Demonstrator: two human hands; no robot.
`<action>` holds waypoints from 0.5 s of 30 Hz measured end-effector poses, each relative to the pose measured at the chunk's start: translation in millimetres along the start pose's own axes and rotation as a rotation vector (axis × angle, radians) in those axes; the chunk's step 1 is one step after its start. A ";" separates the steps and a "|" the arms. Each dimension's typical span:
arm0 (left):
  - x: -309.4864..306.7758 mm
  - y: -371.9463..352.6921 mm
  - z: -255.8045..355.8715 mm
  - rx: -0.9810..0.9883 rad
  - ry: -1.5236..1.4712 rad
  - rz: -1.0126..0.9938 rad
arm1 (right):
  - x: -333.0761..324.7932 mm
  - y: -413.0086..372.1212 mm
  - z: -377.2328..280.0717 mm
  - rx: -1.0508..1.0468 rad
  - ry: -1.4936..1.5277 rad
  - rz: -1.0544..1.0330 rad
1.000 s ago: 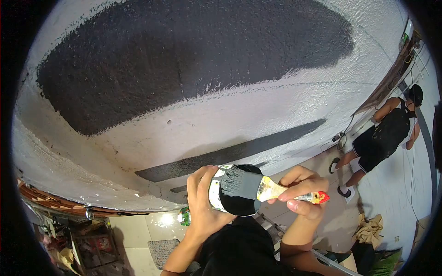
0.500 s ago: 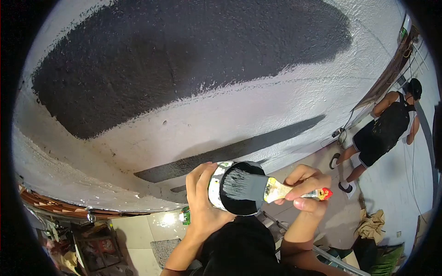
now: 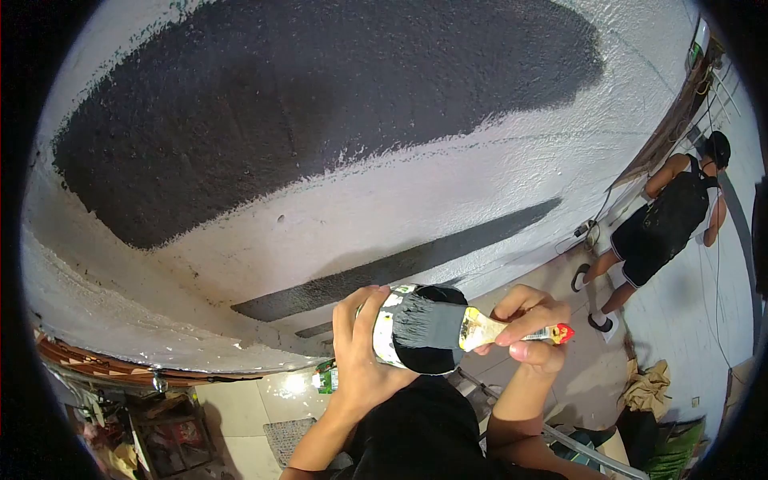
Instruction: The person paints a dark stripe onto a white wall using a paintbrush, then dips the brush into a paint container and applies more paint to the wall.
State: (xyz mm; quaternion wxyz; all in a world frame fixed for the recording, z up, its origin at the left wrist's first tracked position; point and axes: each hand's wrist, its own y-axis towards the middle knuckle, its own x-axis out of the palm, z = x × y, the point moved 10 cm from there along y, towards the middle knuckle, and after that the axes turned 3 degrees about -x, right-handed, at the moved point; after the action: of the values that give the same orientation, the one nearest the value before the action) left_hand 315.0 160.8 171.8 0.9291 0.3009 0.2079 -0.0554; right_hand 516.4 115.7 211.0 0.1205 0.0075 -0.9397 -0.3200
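My left hand [image 3: 357, 340] is wrapped round the side of a paint-spotted white can [image 3: 385, 328] with a dark inside. In my right hand [image 3: 534, 324] is a paintbrush [image 3: 482, 329], gripped by its pale, red-tipped handle. Its bristles, coated in grey paint, lie across the mouth of the can and point left. Ahead stands a white, rough wall [image 3: 352, 210] that carries a large dark grey painted patch [image 3: 320, 88]. Below that patch runs a narrower grey painted stripe [image 3: 400, 265].
To the right, another person [image 3: 672, 216] with a dark backpack stands facing the far wall. Crumpled brown paper [image 3: 649, 386] lies on the tiled floor at lower right. A metal-framed rack [image 3: 172, 432] stands at lower left, near a grey mat [image 3: 289, 439].
The can has shifted slightly right and turned in my left hand, so the bristles now reach over its near-left rim. My right hand keeps its hold on the brush.
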 end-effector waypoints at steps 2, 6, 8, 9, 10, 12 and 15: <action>2.4 0.4 1.1 -0.007 -0.002 -0.016 | -1.6 -1.1 -0.6 -0.001 0.011 0.009; 7.1 0.6 3.0 -0.012 -0.024 -0.036 | -6.1 -3.7 -0.6 0.001 0.011 0.009; 9.9 -0.7 2.4 -0.013 -0.049 -0.041 | -7.6 -4.7 -1.2 0.001 0.001 0.008; 10.3 -0.1 2.9 -0.012 -0.055 -0.040 | -8.5 -5.3 -1.8 -0.001 -0.010 0.009; 11.0 1.0 3.7 -0.012 -0.062 -0.040 | -9.8 -6.4 -2.8 -0.003 -0.023 0.011; 12.2 2.4 4.3 -0.016 -0.071 -0.037 | -14.6 -8.0 -4.4 -0.011 -0.035 0.002; 11.3 3.3 1.6 -0.037 -0.081 -0.021 | -21.1 -10.8 -6.0 -0.025 0.012 0.021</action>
State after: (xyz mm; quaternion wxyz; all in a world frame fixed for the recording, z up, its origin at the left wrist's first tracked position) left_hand 326.6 162.8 170.0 0.9416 0.2788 0.1743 -0.0732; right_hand 537.6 105.4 204.4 0.1297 -0.0019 -0.9349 -0.3303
